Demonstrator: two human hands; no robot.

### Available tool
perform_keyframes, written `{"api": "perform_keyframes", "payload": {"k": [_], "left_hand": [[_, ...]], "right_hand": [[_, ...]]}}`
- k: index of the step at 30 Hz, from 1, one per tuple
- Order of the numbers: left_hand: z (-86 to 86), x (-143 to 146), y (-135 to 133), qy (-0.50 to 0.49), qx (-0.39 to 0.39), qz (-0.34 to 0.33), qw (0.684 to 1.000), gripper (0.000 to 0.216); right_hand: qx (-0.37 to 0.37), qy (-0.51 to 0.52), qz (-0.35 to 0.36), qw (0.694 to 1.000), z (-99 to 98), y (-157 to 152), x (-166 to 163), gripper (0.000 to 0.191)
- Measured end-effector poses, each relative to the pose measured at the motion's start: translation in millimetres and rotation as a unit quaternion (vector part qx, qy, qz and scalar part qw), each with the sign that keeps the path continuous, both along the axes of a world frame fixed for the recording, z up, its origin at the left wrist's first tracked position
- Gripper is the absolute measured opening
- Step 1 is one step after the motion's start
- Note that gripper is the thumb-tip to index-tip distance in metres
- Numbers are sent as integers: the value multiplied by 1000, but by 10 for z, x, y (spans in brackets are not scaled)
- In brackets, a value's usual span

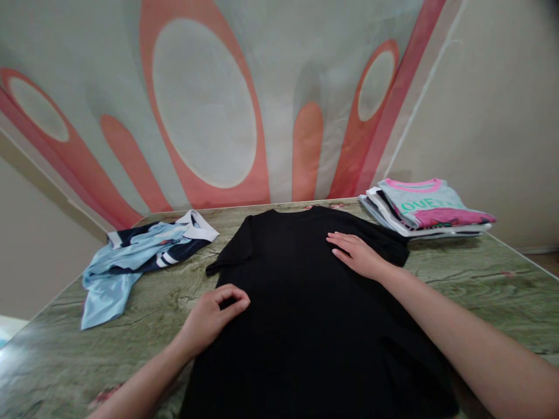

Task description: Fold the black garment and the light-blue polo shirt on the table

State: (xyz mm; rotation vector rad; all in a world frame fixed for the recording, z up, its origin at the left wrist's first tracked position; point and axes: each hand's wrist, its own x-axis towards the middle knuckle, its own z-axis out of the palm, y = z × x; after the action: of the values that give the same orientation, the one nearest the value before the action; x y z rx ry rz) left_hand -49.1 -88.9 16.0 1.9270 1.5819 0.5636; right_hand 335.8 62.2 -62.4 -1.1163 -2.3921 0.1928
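Black short-sleeved shirt (288,326) spread across the wood-grained table (471,270)
The right hand (356,253) lies open on its chest, well apart from the left hand (216,311), whose thumb and fingers curl together at the side edge, whether pinching cloth or not is unclear; light, outward strokes with flat palms probably suit such soft, matte fabric, keeping the round neckline undistorted

Indoor room, home-like, as I view it remotely: a wood-grain table (471,273) meets a backdrop (279,87) of coral shapes, with plain walls (502,116) to either side, and everyday clothes (283,291) lie on the table. I cannot tell home from shop for certain.
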Motion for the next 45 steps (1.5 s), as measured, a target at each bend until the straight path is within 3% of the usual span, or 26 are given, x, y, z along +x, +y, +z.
{"api": "perform_keyframes", "payload": {"k": [4, 6, 10, 16, 19, 23, 25, 27, 29, 31, 35, 38, 41, 45], "left_hand": [[137, -15, 711, -14, 30, 0, 999, 28], [165, 43, 1107, -24, 91, 49, 994, 31], [65, 359, 1599, -32, 158, 73, 984, 41], [-390, 837, 1452, 36, 156, -42, 986, 51], [-488, 743, 1346, 162, 147, -84, 972, 55], [-460, 386, 1270, 288, 148, -108, 940, 55], [-441, 208, 1215, 312, 151, -114, 931, 55], [-429, 73, 1146, 325, 152, -110, 927, 55], [-408, 0, 1084, 329, 145, -104, 927, 55], [-363, 7, 1056, 329, 128, -99, 930, 55], [-233, 310, 1165, 307, 128, -73, 940, 51], [-197, 757, 1409, 261, 170, -103, 945, 42], [-264, 1236, 1733, 238, 183, -121, 946, 39], [-440, 1621, 2068, 226, 189, -96, 951, 43]], "right_hand": [[3, 2, -1, 1000, -16, 7, -1, 41], [3, 0, -3, 1000, -23, 9, -5, 40], [-4, -7, -7, 1000, -20, 22, -9, 41], [-43, -33, -13, 998, 85, -72, -73, 44], [-73, -37, 32, 996, 218, -226, -186, 50], [-95, 19, 101, 990, 402, -310, -252, 31], [-60, 61, 30, 996, 431, -237, -170, 27], [-16, 62, -99, 993, 402, -117, -23, 26], [0, 14, -216, 976, 336, 7, 138, 25], [-7, -43, -288, 957, 264, 107, 271, 27], [-19, -73, -330, 941, 166, 221, 423, 32], [-14, -42, -313, 949, 125, 264, 479, 19], [3, -27, -278, 960, 116, 286, 498, 6], [47, -9, -269, 962, 182, 284, 502, 23]]}}
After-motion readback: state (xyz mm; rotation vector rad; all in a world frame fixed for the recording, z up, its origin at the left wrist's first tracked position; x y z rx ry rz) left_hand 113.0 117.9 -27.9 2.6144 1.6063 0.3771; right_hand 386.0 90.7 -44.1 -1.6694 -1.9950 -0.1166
